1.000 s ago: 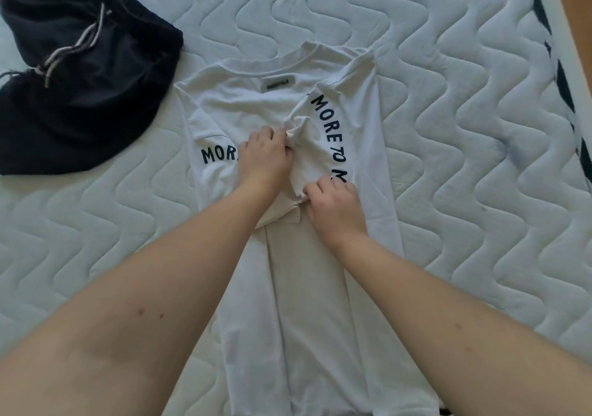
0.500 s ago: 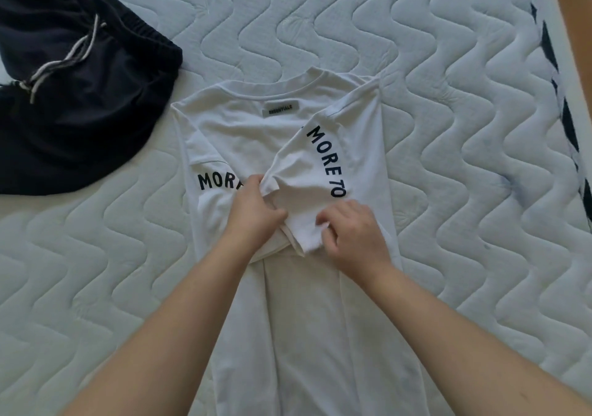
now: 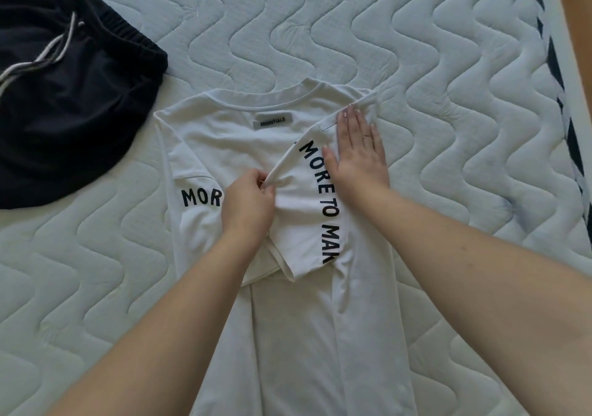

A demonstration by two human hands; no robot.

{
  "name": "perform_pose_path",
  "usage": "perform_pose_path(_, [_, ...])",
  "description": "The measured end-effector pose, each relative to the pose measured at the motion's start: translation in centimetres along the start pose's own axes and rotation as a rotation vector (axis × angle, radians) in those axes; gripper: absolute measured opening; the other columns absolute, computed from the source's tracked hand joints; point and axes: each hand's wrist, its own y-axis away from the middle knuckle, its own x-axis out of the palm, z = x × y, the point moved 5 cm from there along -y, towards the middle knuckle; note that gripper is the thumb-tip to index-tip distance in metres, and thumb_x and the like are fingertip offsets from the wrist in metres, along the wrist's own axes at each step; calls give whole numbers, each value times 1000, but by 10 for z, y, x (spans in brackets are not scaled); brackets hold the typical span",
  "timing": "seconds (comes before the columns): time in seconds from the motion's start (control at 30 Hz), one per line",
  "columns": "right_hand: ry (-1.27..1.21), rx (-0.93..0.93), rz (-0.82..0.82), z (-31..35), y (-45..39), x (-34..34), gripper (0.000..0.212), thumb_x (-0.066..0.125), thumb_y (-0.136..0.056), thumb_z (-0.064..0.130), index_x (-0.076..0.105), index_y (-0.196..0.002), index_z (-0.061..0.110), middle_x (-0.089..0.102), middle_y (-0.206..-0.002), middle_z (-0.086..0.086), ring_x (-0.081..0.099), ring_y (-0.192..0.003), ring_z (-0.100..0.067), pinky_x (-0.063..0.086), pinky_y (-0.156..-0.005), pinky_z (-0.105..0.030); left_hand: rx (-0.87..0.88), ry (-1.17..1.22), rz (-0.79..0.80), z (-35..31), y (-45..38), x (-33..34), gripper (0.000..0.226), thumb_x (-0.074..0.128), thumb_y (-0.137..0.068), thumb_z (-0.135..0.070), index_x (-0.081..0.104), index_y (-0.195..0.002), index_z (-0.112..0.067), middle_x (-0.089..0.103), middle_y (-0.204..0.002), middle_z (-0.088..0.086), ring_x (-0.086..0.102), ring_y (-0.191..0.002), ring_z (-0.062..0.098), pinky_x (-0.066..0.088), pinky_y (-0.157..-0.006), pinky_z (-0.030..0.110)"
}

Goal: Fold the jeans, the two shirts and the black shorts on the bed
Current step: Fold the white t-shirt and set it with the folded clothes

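My left hand (image 3: 248, 204) is pinching the folded sleeve edge of the white shirt (image 3: 307, 335); my right hand (image 3: 360, 151) is pressing flat, fingers straight, on its shoulder.

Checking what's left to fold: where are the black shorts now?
Head view, upper left: the black shorts lie on the mattress, just left of the white shirt.
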Motion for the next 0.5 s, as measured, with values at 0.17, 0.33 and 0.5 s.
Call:
perform_pose_path(0.17, [27, 2, -54, -4, 0, 9, 68, 17, -98, 51, 2, -157, 21, -6, -164, -10, -5, -151, -21, -4, -122, -40, -1, 166, -23, 19, 16, 8, 20, 61, -93, -21, 63, -113, -22, 60, -97, -7, 62, -94, 21, 56, -80, 45])
perform_pose_path(0.33, [32, -2, -55, -2, -1, 9, 66, 18, -97, 53, 6, -156, 28, -5, -164, -11, -4, -151, -23, -3, -122, -41, -32, 20, 20, 29, 26, -1, 24, 70, -84, -17, 68, -108, -19, 62, -104, -1, 58, -93, 15, 36, -72, 21])
perform_pose_path(0.5, [27, 4, -57, -3, -1, 8, 64, 20, -98, 53, 7, -156, 31, -4, -164, -11, -3, -151, -23, -2, -122, -40, -136, 148, 46, 22, 32, -8, 32, 70, -81, -9, 60, -105, -28, 61, -84, -6, 59, -71, 7, 39, -55, 10])
